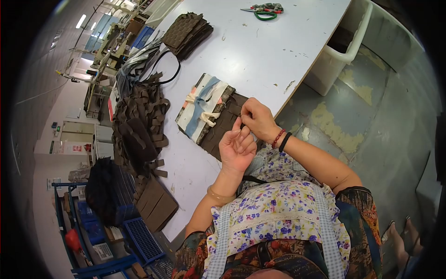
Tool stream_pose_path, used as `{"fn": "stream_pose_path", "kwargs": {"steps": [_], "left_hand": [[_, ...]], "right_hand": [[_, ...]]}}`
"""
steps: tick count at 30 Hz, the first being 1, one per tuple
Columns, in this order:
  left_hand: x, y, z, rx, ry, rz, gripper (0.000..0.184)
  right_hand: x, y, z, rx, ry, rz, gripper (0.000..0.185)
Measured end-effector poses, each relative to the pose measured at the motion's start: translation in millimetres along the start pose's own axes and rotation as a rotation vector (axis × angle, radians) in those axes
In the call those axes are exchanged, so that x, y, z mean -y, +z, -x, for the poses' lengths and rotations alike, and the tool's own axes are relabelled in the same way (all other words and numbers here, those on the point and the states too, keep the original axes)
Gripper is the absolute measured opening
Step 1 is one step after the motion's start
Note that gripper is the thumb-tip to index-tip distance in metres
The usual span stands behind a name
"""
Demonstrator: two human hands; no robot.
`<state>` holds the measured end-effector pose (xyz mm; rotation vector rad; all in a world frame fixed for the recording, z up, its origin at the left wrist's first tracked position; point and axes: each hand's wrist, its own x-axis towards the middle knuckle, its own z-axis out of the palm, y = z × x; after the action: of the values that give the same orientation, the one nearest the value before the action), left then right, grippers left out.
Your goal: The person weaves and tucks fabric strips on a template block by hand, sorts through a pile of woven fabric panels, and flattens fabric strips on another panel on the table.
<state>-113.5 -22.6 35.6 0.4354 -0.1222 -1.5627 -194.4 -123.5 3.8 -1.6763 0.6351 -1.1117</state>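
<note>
My right hand (pixel 260 122) has its thumb and fingertips pinched together; what they hold, if anything, is too small to make out. Just beside it, my left hand (pixel 238 149) is turned palm up with curled fingers, its index fingertip meeting the right fingertips. Under both hands lies a brown woven-strap panel (pixel 222 124), partly hidden by them. Against the panel's far side rests a flat board (pixel 190 111) bound with white cloth, a blue fabric strip (pixel 199 107) and knotted cream ties (pixel 211 117).
Brown woven pieces (pixel 186 32) are stacked at the table's far left. A heap of brown straps (pixel 139 121) lines the left edge. Green-handled scissors (pixel 265 16) lie at the far end. A white bin (pixel 344 56) stands right of the table (pixel 260 56).
</note>
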Motion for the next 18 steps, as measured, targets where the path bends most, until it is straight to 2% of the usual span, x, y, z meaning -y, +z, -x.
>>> {"fn": "stream_pose_path", "kwargs": {"steps": [4,6,7,9,10,12,16,18], "left_hand": [[-1.2,-0.7,-4.8,-0.007,-0.014,0.046,0.042],[-2.0,-2.6,-4.8,-0.019,-0.024,0.05,0.043],[-2.1,-3.7,-4.4,0.0,-0.025,0.053,0.045],[-2.1,-6.1,-4.5,0.023,-0.026,0.053,0.046],[-2.0,-6.7,-4.4,0.023,-0.022,0.042,0.047],[-1.6,-8.4,-4.6,0.024,-0.018,0.035,0.047],[-2.2,-10.9,-4.4,0.02,-0.022,-0.003,0.048],[-0.7,-8.1,-4.5,0.02,-0.025,-0.025,0.048]], "right_hand": [[2.2,-4.3,-8.0,-0.063,0.042,-0.072,0.008],[2.0,-8.6,-16.3,-0.011,0.394,-0.371,0.004],[2.0,-11.6,-19.7,-0.011,0.392,-0.368,0.004],[0.1,-18.0,-25.5,0.176,0.46,-0.274,0.003],[0.5,-20.4,-28.7,0.175,0.458,-0.27,0.003],[2.0,-24.7,-32.9,0.326,0.472,-0.159,0.003],[1.8,-24.9,-37.7,0.32,0.385,-0.072,0.011],[-2.3,-30.7,-43.4,0.448,0.394,-0.088,0.01]]}}
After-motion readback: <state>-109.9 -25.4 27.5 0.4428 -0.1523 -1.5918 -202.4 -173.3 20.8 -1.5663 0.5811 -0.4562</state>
